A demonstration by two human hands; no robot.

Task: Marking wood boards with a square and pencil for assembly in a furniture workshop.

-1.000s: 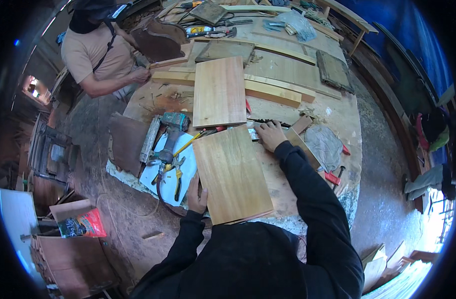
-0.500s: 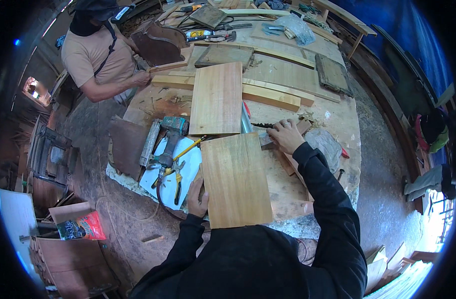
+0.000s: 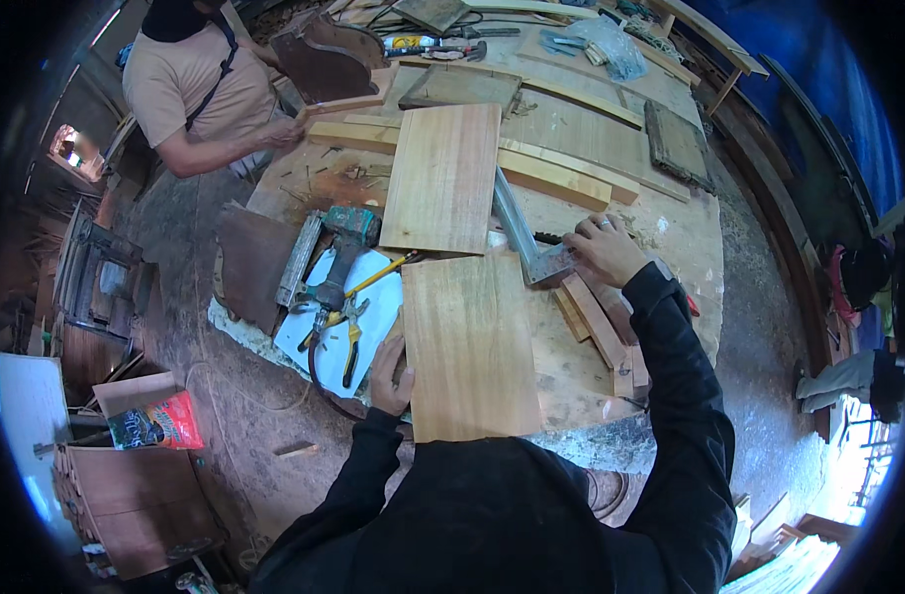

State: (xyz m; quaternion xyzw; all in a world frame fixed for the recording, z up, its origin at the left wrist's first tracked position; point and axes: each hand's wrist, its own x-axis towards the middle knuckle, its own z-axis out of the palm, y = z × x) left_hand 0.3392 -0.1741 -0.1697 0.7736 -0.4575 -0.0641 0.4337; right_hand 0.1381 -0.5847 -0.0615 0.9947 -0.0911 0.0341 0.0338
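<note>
A light wooden board (image 3: 472,346) lies in front of me, its near edge against my black top. My left hand (image 3: 390,376) rests along its left edge, fingers stretched out and thumb apart. A second light board (image 3: 442,178) lies just beyond, almost touching the first. To the right, my right hand (image 3: 607,249) is closed on the end of a metal try square (image 3: 516,220). The square's long silver arm points away from me, beside the far board's right edge. Small wood blocks (image 3: 593,315) lie below that hand.
Left of the boards, a corded power tool (image 3: 341,247), a yellow pencil (image 3: 381,273) and yellow-handled pliers (image 3: 352,342) lie around a white sheet (image 3: 378,317). Timber strips (image 3: 561,178) cross the bench farther back. A co-worker (image 3: 200,89) stands at far left, by a dark carved wooden piece (image 3: 324,59).
My right hand has moved right and slightly away from me. More of the try square now shows, its long arm tilted. My left hand stays at the near board's edge. The view has shifted slightly.
</note>
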